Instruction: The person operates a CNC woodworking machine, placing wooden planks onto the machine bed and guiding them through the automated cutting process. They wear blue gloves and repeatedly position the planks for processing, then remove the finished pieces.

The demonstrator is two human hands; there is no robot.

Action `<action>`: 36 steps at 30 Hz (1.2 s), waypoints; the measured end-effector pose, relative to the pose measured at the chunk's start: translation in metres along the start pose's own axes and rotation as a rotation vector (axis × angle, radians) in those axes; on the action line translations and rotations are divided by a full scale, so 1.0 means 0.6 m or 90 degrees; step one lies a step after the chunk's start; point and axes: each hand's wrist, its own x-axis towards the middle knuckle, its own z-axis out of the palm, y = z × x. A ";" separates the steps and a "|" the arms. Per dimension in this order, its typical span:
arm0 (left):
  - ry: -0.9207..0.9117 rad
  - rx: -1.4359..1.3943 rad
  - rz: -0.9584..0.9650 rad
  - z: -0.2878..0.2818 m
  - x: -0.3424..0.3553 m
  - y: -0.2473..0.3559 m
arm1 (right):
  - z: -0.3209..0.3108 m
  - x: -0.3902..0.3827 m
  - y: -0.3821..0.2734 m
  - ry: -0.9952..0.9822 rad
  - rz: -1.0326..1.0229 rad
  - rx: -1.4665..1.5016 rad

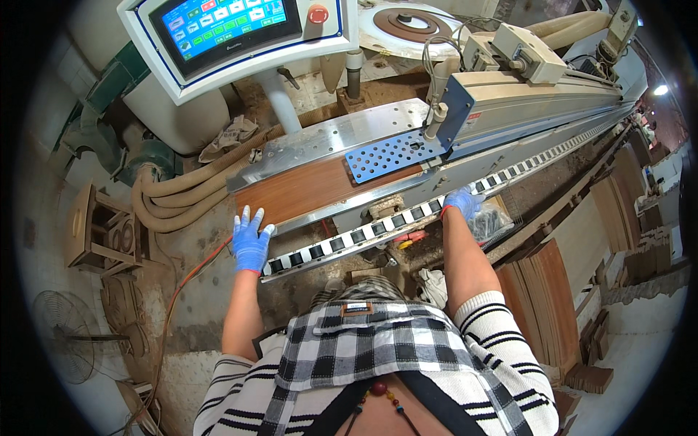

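Note:
A wood-brown board lies on the metal bed of a long machine, its right part under a blue perforated plate. My left hand, in a blue glove with white fingertips, touches the board's near left corner with its fingers spread. Farther right, my gloved right hand rests on the roller rail that runs along the machine's near side. Its fingers reach over the rollers and show only in part; I see nothing held in it.
A control panel with a lit screen and a red button stands at the back left. Thick hoses curl behind the bed. Stacked brown boards lie at the right. A clear plastic bag sits beyond my right hand. A fan stands at far left.

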 end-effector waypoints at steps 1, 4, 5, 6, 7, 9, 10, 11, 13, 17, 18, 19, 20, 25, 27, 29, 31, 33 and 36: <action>-0.005 0.014 0.003 0.001 0.001 0.007 | -0.004 -0.003 -0.002 -0.006 0.000 0.001; -0.010 0.050 0.026 0.005 0.007 0.020 | -0.021 -0.014 -0.010 -0.061 0.001 -0.013; -0.010 0.052 0.030 0.008 0.008 0.022 | -0.018 -0.012 -0.008 -0.045 -0.002 -0.010; -0.010 0.053 0.034 0.012 0.009 0.025 | -0.011 -0.007 -0.004 -0.030 -0.004 -0.007; -0.010 0.055 0.037 0.013 0.009 0.032 | -0.010 -0.009 -0.004 -0.015 -0.007 -0.004; -0.015 0.063 0.049 0.015 0.012 0.049 | -0.013 -0.012 -0.005 -0.025 0.001 0.016; -0.018 0.066 0.054 0.017 0.014 0.058 | -0.013 -0.013 -0.006 -0.026 0.002 0.022; -0.021 0.068 0.060 0.019 0.016 0.067 | -0.013 -0.014 -0.007 -0.027 0.003 0.029; -0.014 0.082 0.076 0.031 0.020 0.087 | -0.010 -0.008 -0.005 -0.021 -0.002 0.035; -0.023 0.107 0.091 0.049 0.029 0.148 | -0.015 -0.012 -0.007 -0.029 0.000 0.037; -0.020 0.103 0.102 0.058 0.033 0.160 | -0.006 0.001 -0.001 -0.027 0.001 0.040; -0.018 0.099 0.115 0.066 0.036 0.172 | 0.002 0.012 0.007 -0.025 0.006 0.042; -0.003 0.104 0.130 0.074 0.037 0.184 | -0.007 0.001 0.003 -0.016 -0.009 0.030; -0.006 0.090 0.201 0.092 0.046 0.244 | 0.004 0.062 0.076 -0.051 -0.195 0.157; 0.031 0.032 0.305 0.088 0.025 0.261 | -0.021 0.072 0.099 -0.060 -0.211 0.157; 0.057 -0.147 0.475 0.071 -0.022 0.302 | -0.065 0.086 0.159 -0.087 -0.265 0.238; -0.086 -0.319 0.583 0.089 -0.073 0.340 | -0.166 0.053 0.212 -0.137 -0.341 0.313; -0.275 -0.353 0.596 0.134 -0.126 0.373 | -0.242 0.062 0.317 -0.125 -0.278 0.299; -0.526 -0.378 0.512 0.241 -0.188 0.405 | -0.375 0.086 0.476 0.019 -0.239 0.295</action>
